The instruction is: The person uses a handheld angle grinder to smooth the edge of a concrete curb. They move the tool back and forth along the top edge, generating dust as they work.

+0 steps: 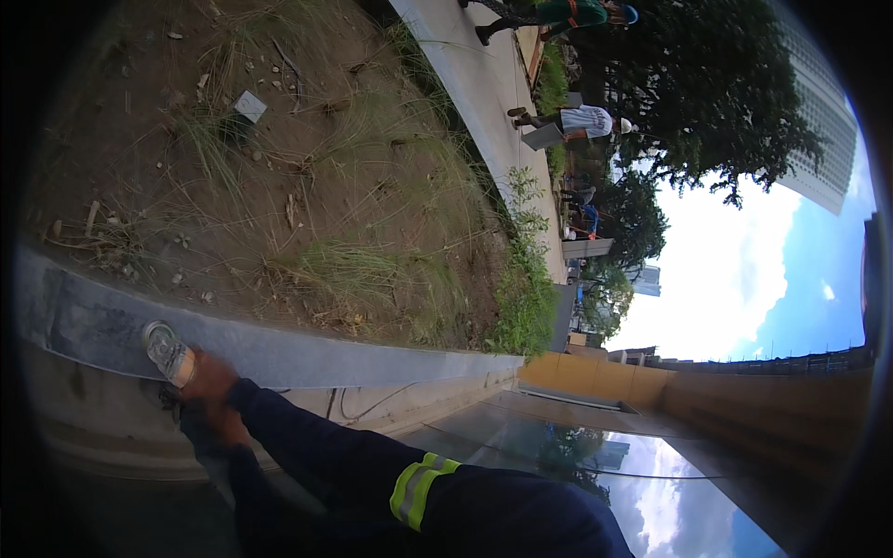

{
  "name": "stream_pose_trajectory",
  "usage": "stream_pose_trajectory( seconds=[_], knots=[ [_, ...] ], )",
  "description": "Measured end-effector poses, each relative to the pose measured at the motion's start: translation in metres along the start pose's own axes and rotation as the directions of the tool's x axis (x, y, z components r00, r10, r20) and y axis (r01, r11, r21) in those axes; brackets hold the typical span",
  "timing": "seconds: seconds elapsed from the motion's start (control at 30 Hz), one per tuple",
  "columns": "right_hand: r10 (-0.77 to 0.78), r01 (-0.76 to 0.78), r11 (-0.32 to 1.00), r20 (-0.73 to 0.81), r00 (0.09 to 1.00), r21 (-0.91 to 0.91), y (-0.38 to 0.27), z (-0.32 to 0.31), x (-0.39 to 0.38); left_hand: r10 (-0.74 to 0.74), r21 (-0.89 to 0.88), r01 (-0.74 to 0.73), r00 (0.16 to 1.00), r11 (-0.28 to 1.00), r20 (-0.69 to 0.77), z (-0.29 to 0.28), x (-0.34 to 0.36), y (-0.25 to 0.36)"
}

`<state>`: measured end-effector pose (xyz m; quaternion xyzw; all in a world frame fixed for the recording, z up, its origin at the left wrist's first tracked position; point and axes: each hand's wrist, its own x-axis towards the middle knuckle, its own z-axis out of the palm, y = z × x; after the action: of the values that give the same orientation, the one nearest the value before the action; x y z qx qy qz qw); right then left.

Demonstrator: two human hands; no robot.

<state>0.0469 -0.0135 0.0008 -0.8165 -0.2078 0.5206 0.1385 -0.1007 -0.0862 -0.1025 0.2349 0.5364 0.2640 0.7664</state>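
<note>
The scene lies sideways in the picture, with the sky to the right. My right hand [210, 375], at the end of a navy sleeve with a yellow-and-silver reflective band, is closed around a small, silvery, can-like container [167, 351]; its exact kind is unclear. The container is over the grey kerb top [279, 358], beside a darker patch [88, 312]. Whether it touches the kerb, I cannot tell. Close by the right wrist is my left hand [226, 423], blurred and partly hidden, so its fingers do not show clearly.
Beyond the kerb is a soil bed [307, 214] with grass tufts and a pale block [250, 106]. A person in a white helmet [586, 121] carries a grey panel on the walkway [484, 84], near another person [567, 13]. Reflective glass [558, 451] and a thin cable [372, 409] lie alongside.
</note>
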Motion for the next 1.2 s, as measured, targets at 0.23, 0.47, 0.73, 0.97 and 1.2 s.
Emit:
stream_pose_trajectory(
  seconds=[0.23,0.47,0.73,0.97,1.2],
  knots=[
    [-0.083,0.085,0.996,-0.1,0.992,0.015,-0.016,-0.005,0.047,0.025,-0.019,-0.025,1.0,1.0,0.016,0.009,0.013,0.005],
    [-0.167,0.17,0.984,0.051,0.985,-0.045,-0.028,0.041,0.042,0.006,0.013,-0.007,1.0,1.0,0.012,0.002,0.005,0.012],
    [-0.005,0.004,0.998,-0.005,1.0,-0.061,0.0,0.003,0.006,-0.019,0.016,0.019,1.0,1.0,-0.005,0.003,-0.01,0.01],
    [-0.08,0.084,0.986,0.03,0.996,-0.144,-0.057,-0.003,0.028,0.031,0.051,-0.029,0.999,0.998,-0.041,0.028,-0.004,0.025],
    [-0.065,0.08,0.991,0.125,0.99,-0.111,-0.029,0.015,0.0,0.066,0.135,-0.047,0.988,0.99,-0.142,0.055,-0.026,0.047]
  ],
)
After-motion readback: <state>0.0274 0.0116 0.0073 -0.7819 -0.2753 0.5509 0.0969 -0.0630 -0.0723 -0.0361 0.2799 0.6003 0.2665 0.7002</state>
